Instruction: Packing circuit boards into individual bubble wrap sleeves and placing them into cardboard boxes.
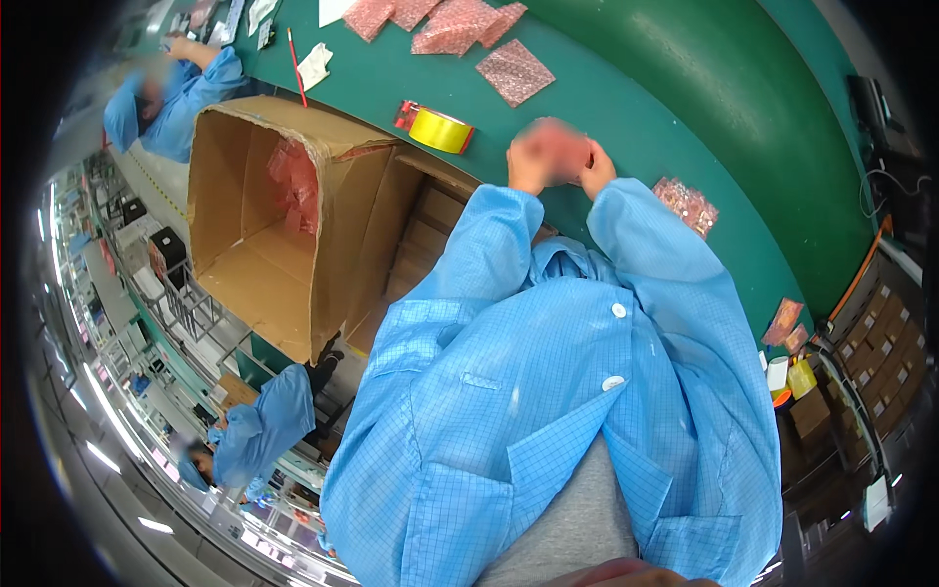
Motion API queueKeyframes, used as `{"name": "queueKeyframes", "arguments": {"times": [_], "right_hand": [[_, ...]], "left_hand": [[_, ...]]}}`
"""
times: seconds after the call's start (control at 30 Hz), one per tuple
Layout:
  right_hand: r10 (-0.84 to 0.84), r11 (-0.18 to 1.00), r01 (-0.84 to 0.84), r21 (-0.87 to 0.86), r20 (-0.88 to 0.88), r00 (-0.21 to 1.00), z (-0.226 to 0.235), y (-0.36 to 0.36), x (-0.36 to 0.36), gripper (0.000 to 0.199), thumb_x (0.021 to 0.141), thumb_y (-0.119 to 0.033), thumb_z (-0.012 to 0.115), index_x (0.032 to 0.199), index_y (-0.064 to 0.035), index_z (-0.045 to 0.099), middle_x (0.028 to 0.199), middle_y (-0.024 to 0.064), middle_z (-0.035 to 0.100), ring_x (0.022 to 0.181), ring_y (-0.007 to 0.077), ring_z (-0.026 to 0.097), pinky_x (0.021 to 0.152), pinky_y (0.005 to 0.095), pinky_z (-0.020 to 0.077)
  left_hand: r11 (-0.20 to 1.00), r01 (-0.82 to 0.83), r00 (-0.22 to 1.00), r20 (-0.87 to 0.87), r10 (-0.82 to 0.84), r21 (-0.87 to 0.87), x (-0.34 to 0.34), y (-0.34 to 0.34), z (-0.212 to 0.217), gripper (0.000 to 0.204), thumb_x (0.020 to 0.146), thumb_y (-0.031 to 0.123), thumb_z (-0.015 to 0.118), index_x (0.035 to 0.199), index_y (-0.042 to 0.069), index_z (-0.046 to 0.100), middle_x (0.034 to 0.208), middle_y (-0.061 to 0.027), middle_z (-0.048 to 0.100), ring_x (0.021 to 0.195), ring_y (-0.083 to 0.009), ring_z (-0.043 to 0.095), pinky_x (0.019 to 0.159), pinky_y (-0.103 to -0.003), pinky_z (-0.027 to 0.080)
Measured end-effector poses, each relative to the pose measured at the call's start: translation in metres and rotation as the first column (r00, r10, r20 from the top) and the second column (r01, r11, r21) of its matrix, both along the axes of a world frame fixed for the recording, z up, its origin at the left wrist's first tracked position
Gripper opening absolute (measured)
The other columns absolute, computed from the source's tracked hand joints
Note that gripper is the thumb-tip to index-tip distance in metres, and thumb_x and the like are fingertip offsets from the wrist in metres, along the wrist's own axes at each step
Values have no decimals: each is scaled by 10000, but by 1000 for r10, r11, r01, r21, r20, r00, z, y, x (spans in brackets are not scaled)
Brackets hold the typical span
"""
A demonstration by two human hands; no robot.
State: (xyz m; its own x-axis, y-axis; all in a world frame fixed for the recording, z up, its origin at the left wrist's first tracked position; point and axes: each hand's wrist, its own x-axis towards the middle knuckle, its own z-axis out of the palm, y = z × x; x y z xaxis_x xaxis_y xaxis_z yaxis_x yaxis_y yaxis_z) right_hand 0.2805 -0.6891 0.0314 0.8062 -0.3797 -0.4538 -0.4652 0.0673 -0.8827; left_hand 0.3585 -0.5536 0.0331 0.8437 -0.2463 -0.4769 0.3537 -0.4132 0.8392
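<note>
Pink bubble-wrap pouch sits between both hands, which are raised together above the green table. The left hand and the right hand press on it from both sides, and the fingers look closed around its edges, but the pouch and fingertips are blurred, so I cannot tell the exact grip. Just beyond the left fingers lies a roll of yellow tape. Further beyond the fingers, several more pink pouches are spread on the table, and one more pouch lies beside the right sleeve. Below the left hand stands an open cardboard box, at the table's edge. My judgement: the pouch is soft and slippery, so it may slip from the fingers and fall off the table's near edge.
</note>
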Motion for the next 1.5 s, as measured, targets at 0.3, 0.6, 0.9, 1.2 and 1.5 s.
{"name": "queueKeyframes", "arguments": {"times": [0.3,0.6,0.9,1.2,1.5], "right_hand": [[34,853,98,-513,241,970,11,-2,-49,387,740,-78,691,1093,-71,532,1004,164,591,962,339,562,835,411,449],[-314,944,325,-57,149,938,90,-59,-153,398,880,-102,624,1219,-4,439,1009,92,591,878,153,581,785,274,486],[-714,626,636,-452,-5,700,23,-152,-254,667,715,-278,797,1195,25,446,1101,171,559,956,245,565,822,372,491],[-552,812,441,-383,-256,794,0,-146,-226,930,584,-473,835,1229,62,433,1155,205,557,1052,288,559,900,369,458],[-559,762,350,-544,-281,780,8,-147,-232,789,609,-439,796,1177,16,491,1106,203,555,1009,337,557,892,395,450]], "left_hand": [[830,250,953,278,-120,-499,-33,2,10,326,812,-43,539,1129,10,489,1069,-120,574,1010,-180,542,901,-314,439],[772,471,874,110,-473,-427,-61,-86,45,302,810,6,548,1104,-11,486,1005,-108,585,935,-188,579,840,-319,470],[933,358,881,324,-345,21,52,-45,-3,352,752,44,598,1091,-8,520,1005,-154,600,919,-224,589,839,-354,471],[754,585,725,224,-651,298,-116,-143,62,887,629,402,793,1267,-69,395,1195,-259,526,1105,-374,528,938,-420,434],[689,394,775,182,-605,608,-195,-177,47,911,513,370,859,1217,33,390,1203,-181,440,1130,-371,420,962,-469,372]]}}
